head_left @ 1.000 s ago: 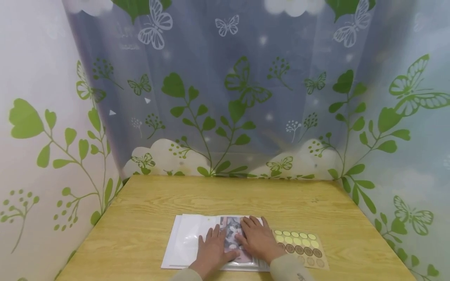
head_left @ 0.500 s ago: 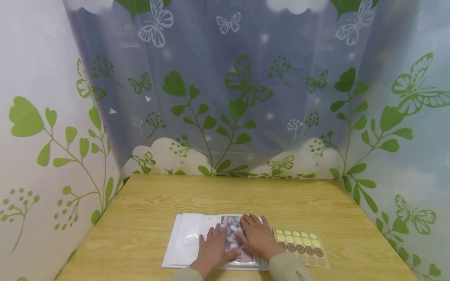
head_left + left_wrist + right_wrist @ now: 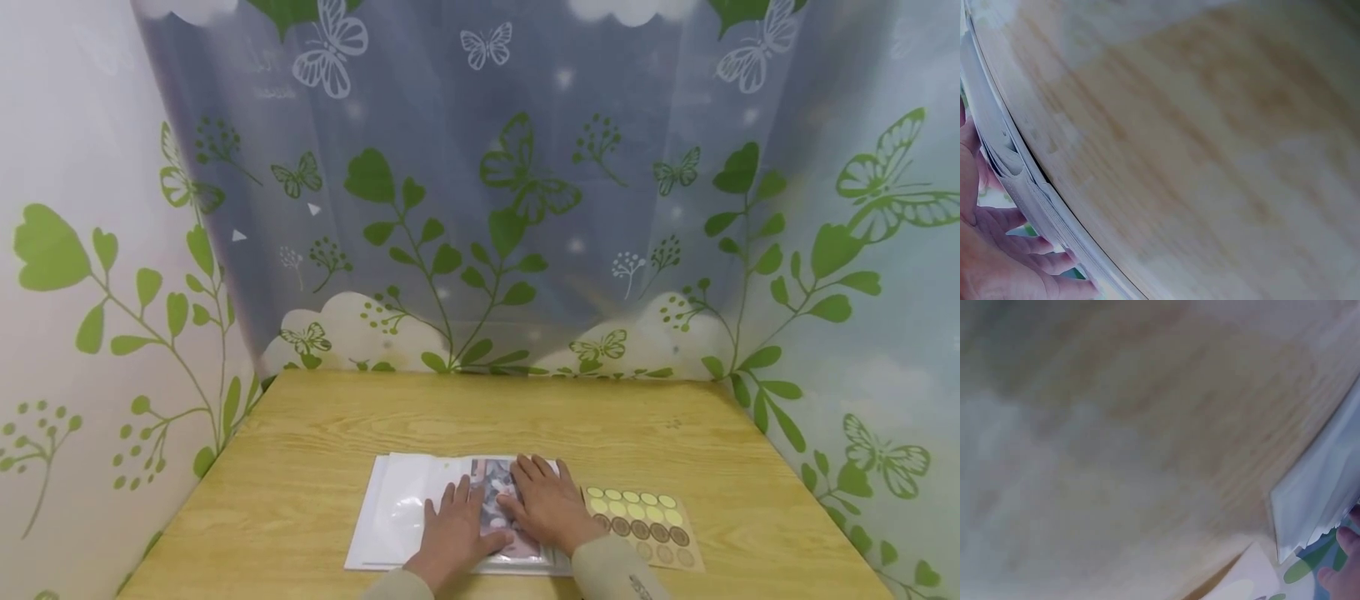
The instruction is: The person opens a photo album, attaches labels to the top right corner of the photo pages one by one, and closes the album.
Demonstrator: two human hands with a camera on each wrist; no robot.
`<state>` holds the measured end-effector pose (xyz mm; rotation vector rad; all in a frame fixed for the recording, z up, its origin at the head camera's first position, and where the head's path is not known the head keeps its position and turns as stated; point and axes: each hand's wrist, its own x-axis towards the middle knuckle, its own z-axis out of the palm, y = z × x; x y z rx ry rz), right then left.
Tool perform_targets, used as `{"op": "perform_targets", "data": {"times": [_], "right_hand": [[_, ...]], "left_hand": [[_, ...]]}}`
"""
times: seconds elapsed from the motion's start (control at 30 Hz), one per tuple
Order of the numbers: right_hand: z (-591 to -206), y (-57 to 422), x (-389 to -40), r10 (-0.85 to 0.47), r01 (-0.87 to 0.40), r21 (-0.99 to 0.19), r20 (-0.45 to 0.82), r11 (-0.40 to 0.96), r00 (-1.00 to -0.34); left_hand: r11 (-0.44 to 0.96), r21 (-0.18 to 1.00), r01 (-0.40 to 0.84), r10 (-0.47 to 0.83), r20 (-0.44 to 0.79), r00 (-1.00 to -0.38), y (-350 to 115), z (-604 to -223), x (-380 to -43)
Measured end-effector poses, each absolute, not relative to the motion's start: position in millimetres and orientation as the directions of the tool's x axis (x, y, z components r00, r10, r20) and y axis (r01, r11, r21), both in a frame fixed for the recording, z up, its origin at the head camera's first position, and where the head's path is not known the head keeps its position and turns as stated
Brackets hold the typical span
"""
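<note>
An open white album [image 3: 375, 533] with clear plastic pockets lies on the table. Its right-hand page carries a pink-and-grey printed card [image 3: 492, 479] with pale shapes, under shiny plastic. My left hand [image 3: 453, 529] rests with spread fingers across the card's lower left side. Flat over its right side lies my right hand [image 3: 547, 504], thumb reaching onto the card. Part of the card is hidden by both hands. In the left wrist view, the stacked pages [image 3: 1054, 212] show edge-on beside the fingers. The right wrist view catches the album's corner [image 3: 1310, 494] and a few fingertips [image 3: 1344, 562].
Right of the album, a tan sheet of round stickers [image 3: 658, 515] in yellow and brown rows lies on the wood-grain table [image 3: 300, 442], partly under the right sleeve [image 3: 615, 571]. Curtains [image 3: 420, 108] printed with leaves and butterflies enclose the table on three sides.
Both hands stay almost still on the album page. The whole head view shifts very slightly.
</note>
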<state>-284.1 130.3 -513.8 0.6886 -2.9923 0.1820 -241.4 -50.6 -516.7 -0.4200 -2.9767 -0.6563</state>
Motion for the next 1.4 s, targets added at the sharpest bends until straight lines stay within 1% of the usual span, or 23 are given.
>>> {"op": "perform_targets", "data": {"times": [0.23, 0.47, 0.73, 1.27, 1.4], "right_hand": [[-517.3, 131.7, -282.1, -0.434, -0.446, -0.104, 0.117, 0.889, -0.893], [-514.7, 136.8, -278.7, -0.434, -0.444, -0.095, 0.109, 0.891, -0.894], [-514.8, 142.1, -277.6, -0.447, -0.455, -0.051, 0.122, 0.889, -0.886], [-515.2, 135.9, -286.6, -0.435, -0.449, -0.083, 0.150, 0.889, -0.888], [-513.7, 133.0, -290.1, -0.418, -0.433, -0.090, 0.144, 0.897, -0.897]], "left_hand": [[0.882, 0.382, 0.275, 0.243, 0.131, -0.961, -50.8, -516.6, -241.3], [0.883, 0.384, 0.270, 0.245, 0.114, -0.963, -50.5, -513.5, -239.8], [0.891, 0.365, 0.268, 0.243, 0.115, -0.963, -50.6, -515.6, -241.7], [0.890, 0.365, 0.272, 0.250, 0.107, -0.962, -51.5, -516.2, -241.3], [0.893, 0.364, 0.264, 0.243, 0.102, -0.965, -51.3, -515.0, -240.7]]}}
